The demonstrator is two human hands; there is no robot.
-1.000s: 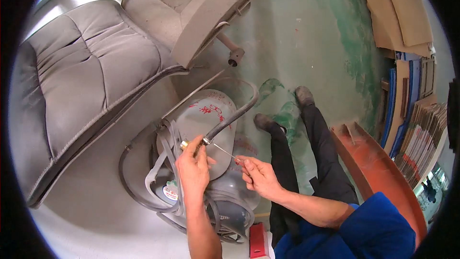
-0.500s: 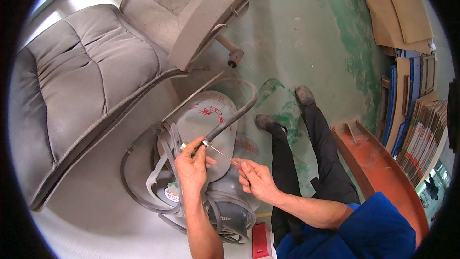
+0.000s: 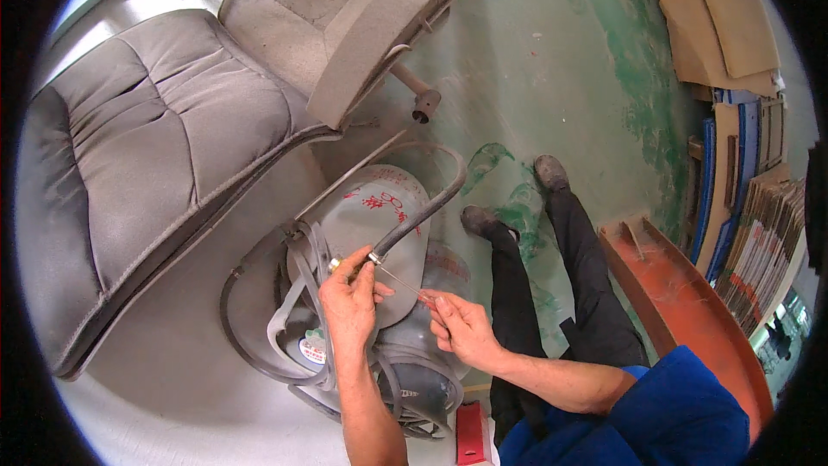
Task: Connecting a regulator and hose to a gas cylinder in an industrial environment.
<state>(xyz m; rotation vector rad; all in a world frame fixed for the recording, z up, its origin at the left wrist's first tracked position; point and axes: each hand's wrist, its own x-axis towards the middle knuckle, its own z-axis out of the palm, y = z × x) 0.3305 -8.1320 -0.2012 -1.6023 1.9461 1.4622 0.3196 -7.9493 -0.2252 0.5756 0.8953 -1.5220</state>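
My left hand point(image 3: 349, 300) is closed round the end of a thick grey hose point(image 3: 420, 214). A shiny metal hose clamp point(image 3: 373, 257) sits at that end, and a brass-coloured fitting point(image 3: 335, 265) pokes out past my fingers. In my right hand point(image 3: 464, 328) I pinch a thin screwdriver point(image 3: 399, 280); its handle is mostly hidden by my fingers. The shaft reaches up and left to the clamp, but I cannot make out how the tip sits. Behind the hose stands a light grey gas cylinder point(image 3: 371, 207) with red markings, below and beyond both hands.
Coiled grey hoses point(image 3: 414, 358) and a long thin metal rod point(image 3: 349, 174) surround the cylinder. A dusty padded chair point(image 3: 172, 112) stands at left. On the right lie a rusty red steel channel point(image 3: 690, 311) and stacked cardboard point(image 3: 759, 237). A red box point(image 3: 470, 433) is low centre.
The whole view has shifted very slightly. Both hands keep their grip, with the screwdriver still reaching to the clamp.
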